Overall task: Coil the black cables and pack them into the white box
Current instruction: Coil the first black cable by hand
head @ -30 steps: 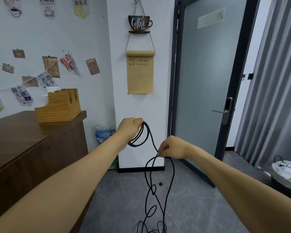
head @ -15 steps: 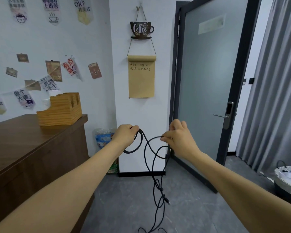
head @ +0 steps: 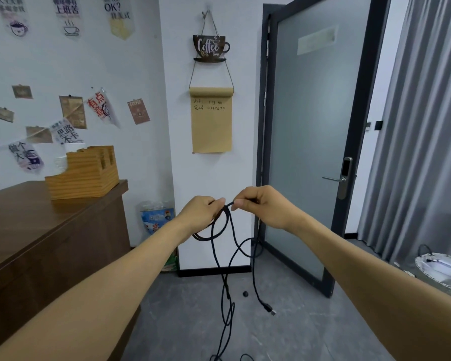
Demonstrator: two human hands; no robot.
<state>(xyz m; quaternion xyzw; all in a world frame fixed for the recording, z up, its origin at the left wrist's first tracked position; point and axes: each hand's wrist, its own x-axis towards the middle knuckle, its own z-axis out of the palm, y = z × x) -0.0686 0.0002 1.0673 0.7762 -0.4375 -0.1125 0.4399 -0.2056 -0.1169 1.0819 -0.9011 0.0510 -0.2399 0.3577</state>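
In front of the white wall, chest-high, the left hand (head: pixel 201 212) closes its grip round a small coil of the black cable (head: pixel 220 231), the loops hanging just below its fingers. The right hand (head: pixel 263 207), just beside it, pinches the same cable between thumb and forefinger. From both hands the loose length drops in tangled loops to the grey floor (head: pixel 284 332), its plug end (head: pixel 270 308) dangling free. On the bench (head: pixel 37 217) at left stands a wooden organiser (head: pixel 84 175) beside stacked white cups (head: pixel 61 162).
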